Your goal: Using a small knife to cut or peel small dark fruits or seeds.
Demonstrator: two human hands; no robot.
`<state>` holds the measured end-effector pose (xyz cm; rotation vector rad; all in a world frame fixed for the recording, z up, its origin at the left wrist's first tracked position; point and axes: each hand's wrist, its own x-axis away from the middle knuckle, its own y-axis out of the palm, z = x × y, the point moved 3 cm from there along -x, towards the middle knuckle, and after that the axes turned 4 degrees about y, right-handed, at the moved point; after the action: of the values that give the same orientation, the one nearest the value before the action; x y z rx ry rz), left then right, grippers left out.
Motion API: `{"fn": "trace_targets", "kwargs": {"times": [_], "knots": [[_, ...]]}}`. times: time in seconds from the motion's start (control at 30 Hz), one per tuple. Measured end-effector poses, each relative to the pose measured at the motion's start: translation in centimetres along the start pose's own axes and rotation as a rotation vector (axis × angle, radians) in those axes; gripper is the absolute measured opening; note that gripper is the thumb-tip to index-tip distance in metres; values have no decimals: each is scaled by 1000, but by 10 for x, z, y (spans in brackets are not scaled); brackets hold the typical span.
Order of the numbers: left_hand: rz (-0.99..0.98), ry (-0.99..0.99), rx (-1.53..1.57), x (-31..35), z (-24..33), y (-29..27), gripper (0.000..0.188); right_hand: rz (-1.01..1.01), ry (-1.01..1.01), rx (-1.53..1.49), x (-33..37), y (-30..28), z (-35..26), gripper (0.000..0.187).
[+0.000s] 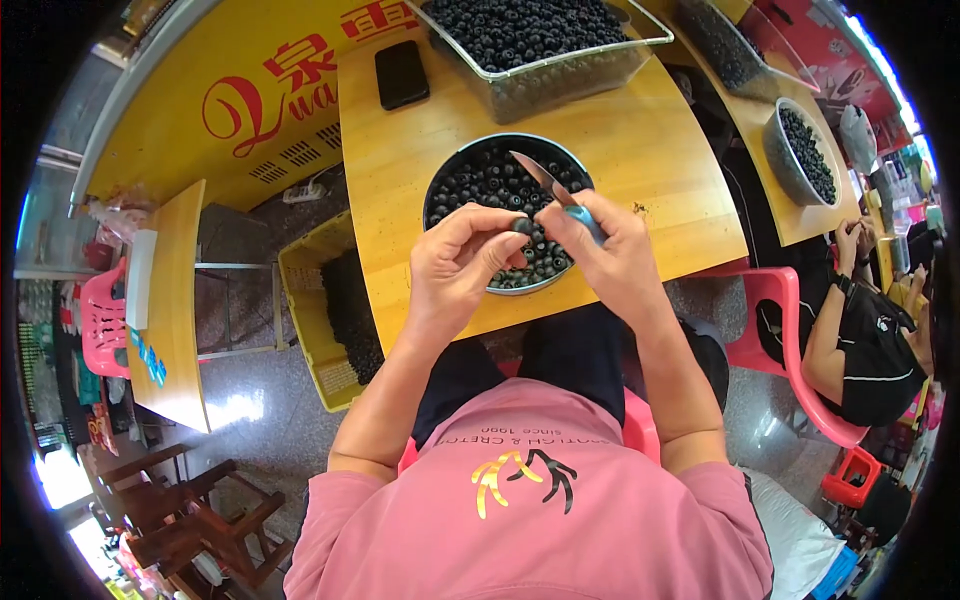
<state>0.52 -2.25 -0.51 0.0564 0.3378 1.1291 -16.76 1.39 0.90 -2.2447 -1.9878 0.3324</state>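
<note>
My left hand pinches a dark round fruit, which looks like a blueberry, between thumb and fingertips. In my right hand is a small knife with a blue handle; its blade points up and to the left. The right thumb comes close to the pinched fruit; whether it touches cannot be made out. Both hands are above the near half of a round bowl holding many similar dark fruits. The hands hide part of the bowl's contents.
On the wooden table are a large clear bin full of dark fruit and a black phone. A yellow crate with dark contents stands left. At right, a person sits by another table with a filled bowl.
</note>
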Motion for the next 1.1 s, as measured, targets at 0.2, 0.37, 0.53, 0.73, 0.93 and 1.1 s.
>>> {"fn": "trace_targets", "kwargs": {"times": [0.2,0.37,0.53,0.73,0.93,1.1], "knots": [[-61,405,-468,2,7,3,23,-26,180,-294,4,20,2,17],[-14,435,-432,12,2,5,22,-27,289,-411,15,23,15,16],[87,488,-481,31,12,-17,24,-45,213,-404,17,30,14,16],[449,342,-906,63,35,-106,16,62,149,-362,5,16,11,19],[294,300,-1484,44,33,-131,19,176,154,-372,4,-17,21,20],[-2,120,-859,-2,27,-71,19,200,183,-371,7,-28,29,20]]}}
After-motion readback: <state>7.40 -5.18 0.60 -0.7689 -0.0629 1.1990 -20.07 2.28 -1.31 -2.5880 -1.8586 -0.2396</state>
